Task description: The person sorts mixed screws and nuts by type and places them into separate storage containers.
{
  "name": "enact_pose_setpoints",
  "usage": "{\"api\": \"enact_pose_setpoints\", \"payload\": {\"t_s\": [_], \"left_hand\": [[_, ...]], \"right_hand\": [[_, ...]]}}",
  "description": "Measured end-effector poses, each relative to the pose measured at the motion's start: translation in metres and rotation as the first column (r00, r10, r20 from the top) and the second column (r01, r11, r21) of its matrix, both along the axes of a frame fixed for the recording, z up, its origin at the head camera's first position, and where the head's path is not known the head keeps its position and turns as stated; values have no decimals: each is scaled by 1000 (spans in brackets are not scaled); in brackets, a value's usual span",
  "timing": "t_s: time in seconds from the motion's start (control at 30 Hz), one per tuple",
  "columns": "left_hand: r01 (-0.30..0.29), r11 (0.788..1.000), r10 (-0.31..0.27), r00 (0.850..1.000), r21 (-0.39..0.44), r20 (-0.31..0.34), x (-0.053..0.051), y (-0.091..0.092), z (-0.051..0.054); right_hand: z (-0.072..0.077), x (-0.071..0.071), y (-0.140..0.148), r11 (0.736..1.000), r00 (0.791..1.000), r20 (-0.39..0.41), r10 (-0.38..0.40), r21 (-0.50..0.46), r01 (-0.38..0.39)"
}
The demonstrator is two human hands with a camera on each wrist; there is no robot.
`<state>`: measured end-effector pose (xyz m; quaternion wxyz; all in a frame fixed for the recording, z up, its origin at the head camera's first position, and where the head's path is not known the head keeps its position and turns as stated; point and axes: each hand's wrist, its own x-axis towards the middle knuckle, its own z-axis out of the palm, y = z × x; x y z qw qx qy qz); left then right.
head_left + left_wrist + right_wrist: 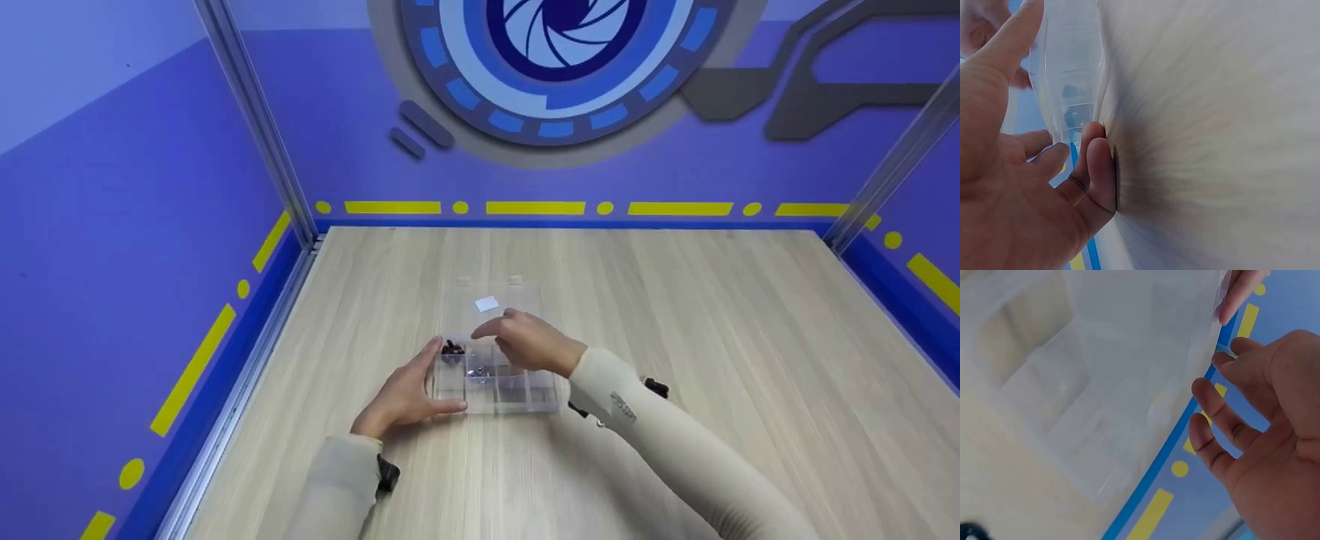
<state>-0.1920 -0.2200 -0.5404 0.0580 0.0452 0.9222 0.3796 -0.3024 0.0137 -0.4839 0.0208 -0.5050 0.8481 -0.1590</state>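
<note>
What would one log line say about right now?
left hand: holds box at left | right hand: over box, grip unclear | lid: open | dark bits: back-left compartment | shiny bits: next column right

The compartment box (pixel 513 394) rests on the tabletop (pixel 690 322) — its open lid (pixel 459 309) behind it, the left hand (pixel 407 391) against its left side, the right hand (pixel 536 343) over its rear right — with a cluster of pieces (pixel 452 349) in its back-left corner and loose bits (pixel 480 372) one column rightward.
</note>
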Motion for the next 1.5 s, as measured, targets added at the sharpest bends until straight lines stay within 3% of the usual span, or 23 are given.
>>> {"api": "enact_pose_setpoints", "payload": {"t_s": [0.23,0.53,0.83,1.0,1.23,1.5], "left_hand": [[-15,1000,15,1000,21,9,0,0,1],[-2,1000,1,1000,21,5,0,1,1],[4,1000,-4,1000,13,9,0,1,0],[-5,1000,5,1000,-1,16,-1,1,-1],[-1,1000,1,1000,9,13,0,1,0],[5,1000,-5,1000,-10,6,0,1,1]], "right_hand": [[0,-9,41,997,997,-24,-68,-28,67],[-7,-14,93,988,990,6,-140,-65,140],[-21,-16,132,985,989,-8,-147,-94,146],[-25,-15,147,981,986,-1,-167,-101,166],[-29,-11,163,970,969,83,-234,-53,239],[-36,-9,179,970,967,79,-242,-16,244]]}}
